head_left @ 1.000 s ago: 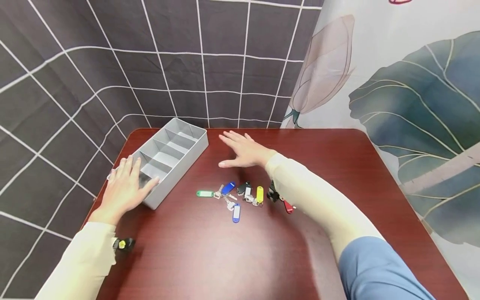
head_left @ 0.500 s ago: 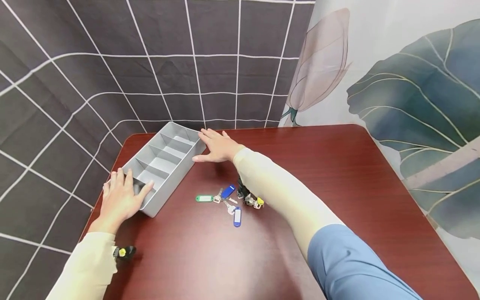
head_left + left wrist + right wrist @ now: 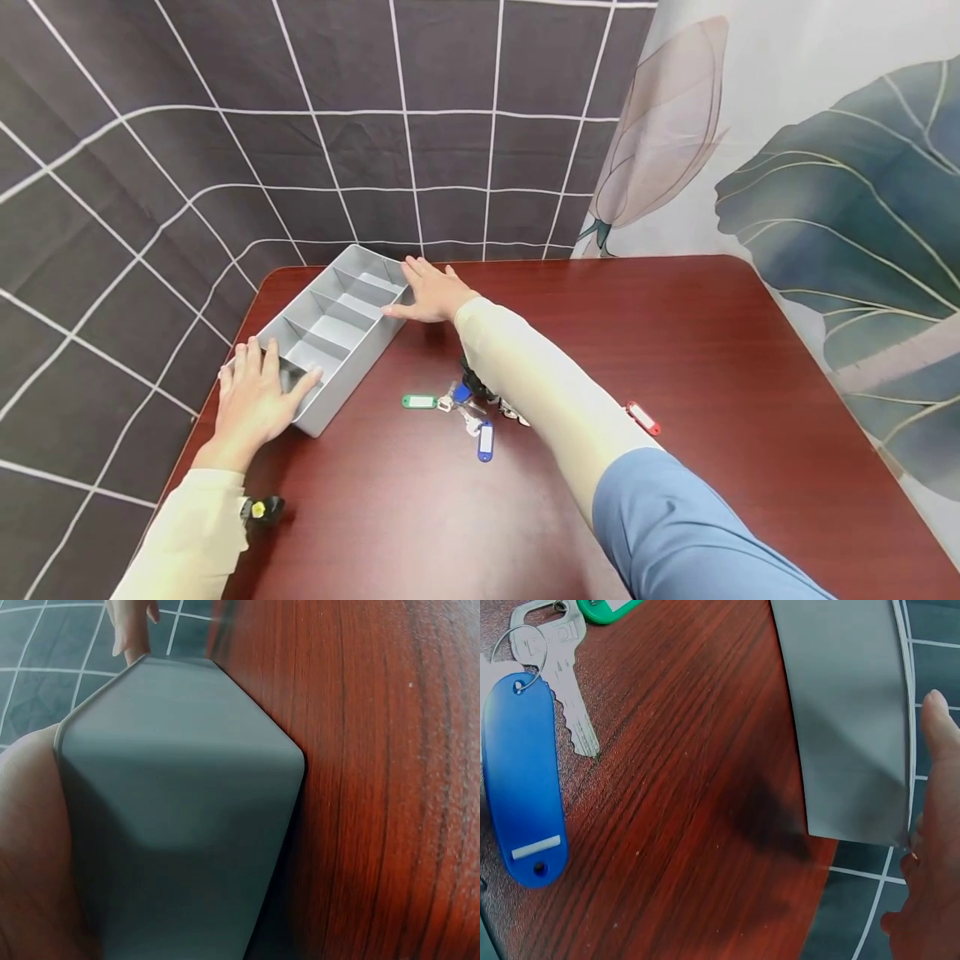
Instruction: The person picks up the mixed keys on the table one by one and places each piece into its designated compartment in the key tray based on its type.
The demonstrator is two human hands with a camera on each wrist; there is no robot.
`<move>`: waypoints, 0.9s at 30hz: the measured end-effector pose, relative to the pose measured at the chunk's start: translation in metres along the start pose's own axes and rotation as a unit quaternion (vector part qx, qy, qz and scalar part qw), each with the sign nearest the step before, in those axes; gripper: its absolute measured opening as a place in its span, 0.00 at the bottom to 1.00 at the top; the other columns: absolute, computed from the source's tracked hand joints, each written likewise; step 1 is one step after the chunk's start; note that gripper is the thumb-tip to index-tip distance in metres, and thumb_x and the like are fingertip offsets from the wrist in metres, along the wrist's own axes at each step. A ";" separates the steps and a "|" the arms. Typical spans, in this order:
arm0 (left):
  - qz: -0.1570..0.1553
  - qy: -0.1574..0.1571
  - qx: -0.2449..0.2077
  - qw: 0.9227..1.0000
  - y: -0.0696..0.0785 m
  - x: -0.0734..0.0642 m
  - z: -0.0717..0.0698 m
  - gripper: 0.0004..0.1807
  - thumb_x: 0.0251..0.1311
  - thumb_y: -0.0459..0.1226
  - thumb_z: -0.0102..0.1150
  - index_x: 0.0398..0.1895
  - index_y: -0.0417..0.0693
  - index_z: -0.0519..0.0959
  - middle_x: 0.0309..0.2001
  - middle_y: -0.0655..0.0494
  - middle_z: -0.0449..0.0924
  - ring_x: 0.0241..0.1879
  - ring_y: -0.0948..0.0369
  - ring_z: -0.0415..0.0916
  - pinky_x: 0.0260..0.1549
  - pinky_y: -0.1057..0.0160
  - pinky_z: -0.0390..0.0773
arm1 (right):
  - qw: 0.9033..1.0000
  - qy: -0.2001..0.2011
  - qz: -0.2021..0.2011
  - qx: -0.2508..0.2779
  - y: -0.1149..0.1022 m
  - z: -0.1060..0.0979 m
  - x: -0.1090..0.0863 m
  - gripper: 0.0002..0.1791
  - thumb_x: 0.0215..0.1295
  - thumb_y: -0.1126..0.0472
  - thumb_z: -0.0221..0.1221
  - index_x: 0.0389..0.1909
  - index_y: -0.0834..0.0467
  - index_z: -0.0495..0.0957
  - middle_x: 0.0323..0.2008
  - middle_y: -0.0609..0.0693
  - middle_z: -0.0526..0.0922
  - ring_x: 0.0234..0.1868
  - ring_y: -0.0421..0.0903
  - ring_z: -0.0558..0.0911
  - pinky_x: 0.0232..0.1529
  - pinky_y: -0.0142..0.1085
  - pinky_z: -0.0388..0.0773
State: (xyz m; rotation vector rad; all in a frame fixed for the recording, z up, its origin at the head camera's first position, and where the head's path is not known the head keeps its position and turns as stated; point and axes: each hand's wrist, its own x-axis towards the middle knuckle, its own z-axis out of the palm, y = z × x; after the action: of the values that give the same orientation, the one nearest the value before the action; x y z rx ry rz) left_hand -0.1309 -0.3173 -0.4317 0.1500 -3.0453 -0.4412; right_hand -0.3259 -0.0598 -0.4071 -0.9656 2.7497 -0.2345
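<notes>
A long grey tray with several compartments lies slantwise on the left of the table. My left hand rests over its near end, fingers straight and spread, the thumb at the near right corner. In the left wrist view, the palm lies along the rim of the tray's end wall. My right hand touches the far right corner with straight fingers. Beneath my right forearm lie keys with tags: a green tag, a blue tag and dark pieces, partly hidden by the sleeve.
A red key tag lies right of the forearm. The reddish-brown table extends to the right. A dark gridded cloth hangs behind and left of it, and a floral curtain at the right.
My right hand has moved left from above the table to the tray's far corner. The left hand stays at the near end. The sleeve now covers the yellow tag, and the red one shows.
</notes>
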 end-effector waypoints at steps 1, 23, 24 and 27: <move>0.000 0.000 0.001 1.000 0.000 0.000 0.000 0.55 0.62 0.67 0.39 0.73 0.29 0.44 0.72 0.26 0.34 0.72 0.36 0.27 0.64 0.32 0.33 | 1.000 0.000 0.002 0.003 0.000 0.001 0.000 0.58 0.55 0.19 0.40 0.77 0.54 0.42 0.77 0.47 0.41 0.76 0.43 0.42 0.71 0.55 0.45; 0.004 0.006 0.005 1.000 0.001 0.000 0.002 0.57 0.60 0.68 0.42 0.73 0.29 0.44 0.71 0.25 0.35 0.72 0.35 0.28 0.64 0.33 0.32 | 0.999 0.035 0.027 -0.001 -0.001 0.015 0.001 0.54 0.60 0.22 0.40 0.76 0.55 0.43 0.76 0.48 0.47 0.75 0.43 0.45 0.70 0.56 0.45; 0.004 0.006 0.005 1.000 0.001 0.000 0.002 0.57 0.60 0.68 0.42 0.73 0.29 0.44 0.71 0.25 0.35 0.72 0.35 0.29 0.64 0.33 0.32 | 0.999 0.035 0.029 -0.003 -0.001 0.014 0.001 0.54 0.60 0.23 0.40 0.76 0.55 0.43 0.75 0.49 0.47 0.75 0.42 0.45 0.70 0.56 0.45; 0.005 0.007 0.004 1.000 0.002 0.000 0.002 0.57 0.60 0.68 0.43 0.73 0.29 0.45 0.71 0.25 0.35 0.72 0.35 0.29 0.64 0.34 0.30 | 0.999 0.042 0.034 -0.006 -0.002 0.015 -0.001 0.54 0.60 0.23 0.40 0.76 0.56 0.44 0.75 0.49 0.49 0.75 0.42 0.46 0.70 0.56 0.45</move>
State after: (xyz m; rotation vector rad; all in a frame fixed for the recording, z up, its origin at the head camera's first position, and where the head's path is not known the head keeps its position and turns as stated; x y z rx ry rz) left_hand -0.1314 -0.3144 -0.4327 0.1362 -3.0337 -0.4253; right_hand -0.3202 -0.0619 -0.4209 -0.8814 2.8572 -0.2517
